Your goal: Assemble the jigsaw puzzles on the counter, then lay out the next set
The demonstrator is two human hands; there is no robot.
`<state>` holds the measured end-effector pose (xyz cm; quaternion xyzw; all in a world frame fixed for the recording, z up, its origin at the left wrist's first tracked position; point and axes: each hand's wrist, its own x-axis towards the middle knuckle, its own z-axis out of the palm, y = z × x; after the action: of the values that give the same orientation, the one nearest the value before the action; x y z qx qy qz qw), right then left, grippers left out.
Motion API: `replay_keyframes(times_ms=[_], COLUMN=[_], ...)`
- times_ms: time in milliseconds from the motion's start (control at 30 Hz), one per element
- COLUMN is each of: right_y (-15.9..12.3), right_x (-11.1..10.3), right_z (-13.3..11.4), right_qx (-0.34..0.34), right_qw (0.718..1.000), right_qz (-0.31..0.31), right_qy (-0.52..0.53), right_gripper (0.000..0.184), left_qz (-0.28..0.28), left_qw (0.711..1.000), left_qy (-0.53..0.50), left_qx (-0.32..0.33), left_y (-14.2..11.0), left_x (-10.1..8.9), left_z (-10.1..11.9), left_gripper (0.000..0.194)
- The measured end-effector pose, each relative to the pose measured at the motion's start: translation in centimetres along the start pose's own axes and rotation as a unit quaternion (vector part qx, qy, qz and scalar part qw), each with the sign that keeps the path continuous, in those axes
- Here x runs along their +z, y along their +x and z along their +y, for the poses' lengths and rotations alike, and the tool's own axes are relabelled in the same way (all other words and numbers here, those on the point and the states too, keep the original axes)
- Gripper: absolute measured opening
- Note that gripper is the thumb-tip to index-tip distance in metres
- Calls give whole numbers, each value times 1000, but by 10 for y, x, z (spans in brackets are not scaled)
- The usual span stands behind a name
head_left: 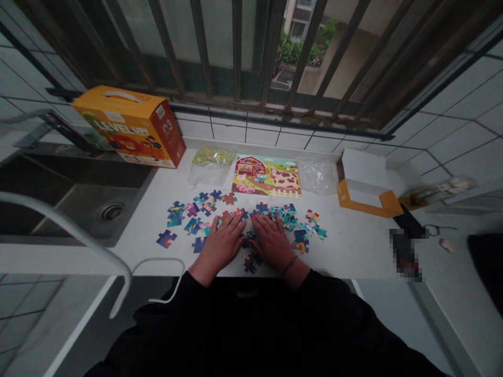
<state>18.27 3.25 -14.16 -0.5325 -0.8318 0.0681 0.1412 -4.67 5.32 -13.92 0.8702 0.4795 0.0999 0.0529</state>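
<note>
Loose jigsaw puzzle pieces (175,215) lie scattered over the white counter (346,246), mostly dark blue, teal and pink. My left hand (223,241) rests palm down on some of them, fingers stretched out. Beside it, my right hand (273,241) lies flat on another part of the pile, a thin bracelet at its wrist. Both hands cover pieces, so those underneath are hidden. Just beyond the pile is a farm picture (267,176) with a red barn and a spotted cow.
An orange puzzle box (133,128) stands at the back left by the sink (82,209). Clear plastic bags, one (317,175) right of the picture and one (210,165) with yellow-green contents left of it, lie nearby. An opened orange-and-white box (365,183) sits at the right.
</note>
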Motion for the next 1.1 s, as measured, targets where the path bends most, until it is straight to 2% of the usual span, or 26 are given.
replay_keyframes(times_ms=[133, 233, 400, 467, 567, 667, 800, 933, 1100], right_y=[-9, -8, 4, 10, 19, 26, 24, 2, -27], right_x=[1, -2, -8, -9, -10, -11, -12, -7, -3], right_z=[-2, -6, -1, 4, 12, 13, 7, -2, -13], right_qx=[-7, -31, -50, -24, 30, 18, -4, 31, 10], right_qw=[1000, 998, 997, 999, 999, 999, 999, 999, 1000], right_qz=[-17, -48, -58, -38, -11, -21, -14, 34, -6], right_qy=[0, 5, 1, -11, -27, -29, -31, -24, -1], right_gripper=[74, 76, 63, 59, 58, 57, 56, 54, 52], left_qz=[16, 36, 45, 30, -4, -28, -24, -9, 21], left_qw=[998, 998, 995, 990, 987, 986, 987, 992, 998], left_qy=[16, 2, -53, -62, -62, -65, -69, -59, -37], left_qx=[-51, -48, 77, 126, 149, 148, 142, 113, 56], left_y=[6, 3, -30, -43, -53, -53, -50, -51, -53], left_x=[-2, -5, -5, -2, 2, 5, 7, 6, 1], left_z=[-1, 1, 19, 29, 39, 41, 37, 30, 15], left_gripper=[51, 50, 46, 45, 45, 42, 40, 41, 40])
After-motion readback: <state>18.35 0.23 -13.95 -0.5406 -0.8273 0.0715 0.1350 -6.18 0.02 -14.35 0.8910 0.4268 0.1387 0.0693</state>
